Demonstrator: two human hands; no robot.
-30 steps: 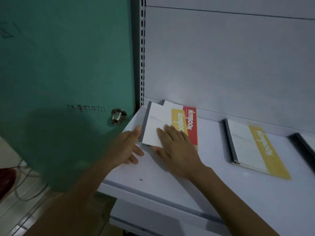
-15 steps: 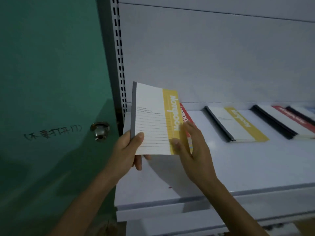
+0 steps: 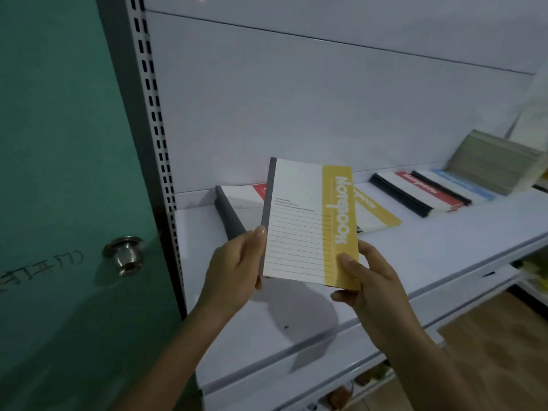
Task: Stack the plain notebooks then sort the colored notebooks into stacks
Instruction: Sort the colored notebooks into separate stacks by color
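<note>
Pinching yellow notebook (image 3: pixel 299 226), left hand (image 3: pixel 234 271) on spine, right hand (image 3: pixel 370 280) on corner, red notebook (image 3: pixel 241 197) part-hidden behind

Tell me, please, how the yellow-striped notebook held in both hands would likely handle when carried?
Probably light: the left hand and right hand hold the yellow-striped notebook by its lower edges only. Likely fairly stiff: it stands upright without sagging.

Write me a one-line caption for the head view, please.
A yellow notebook held over the shelf by the left hand and right hand, other notebooks lying behind it.
</note>
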